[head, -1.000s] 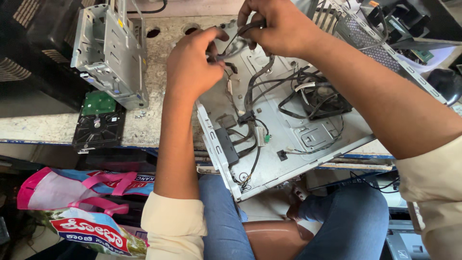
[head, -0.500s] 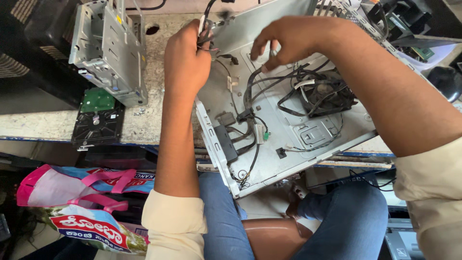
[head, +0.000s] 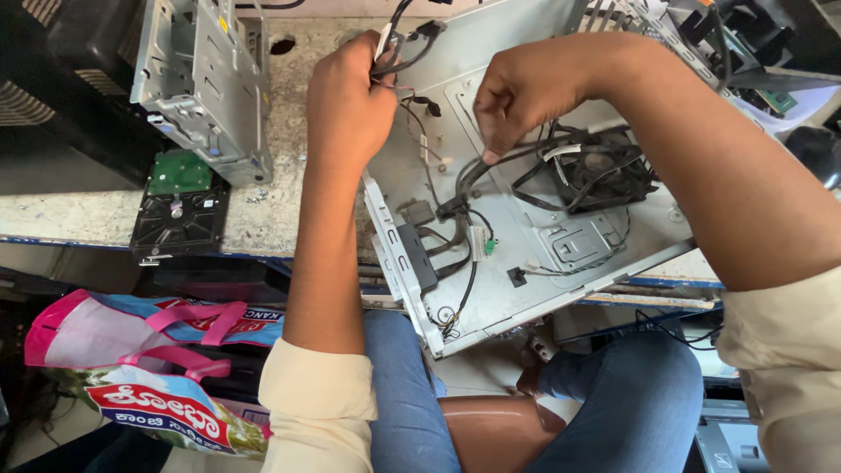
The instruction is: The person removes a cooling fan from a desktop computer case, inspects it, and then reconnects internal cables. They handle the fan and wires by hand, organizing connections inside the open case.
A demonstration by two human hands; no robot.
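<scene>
Two hands are at the open computer case (head: 526, 289), which lies tilted over the bench (head: 272, 210) edge. I see my left hand (head: 349, 103) at the case's upper left corner, fingers closed around a bundle of black cables (head: 405, 42) that sticks up out of the fist. My right hand (head: 524, 95) hovers over the case's middle, fingers curled down and pinching a thick black cable (head: 469, 175) just left of the case fan (head: 604, 171). A drive cage (head: 206, 83) and a hard drive (head: 180, 206) sit well left of the case.
</scene>
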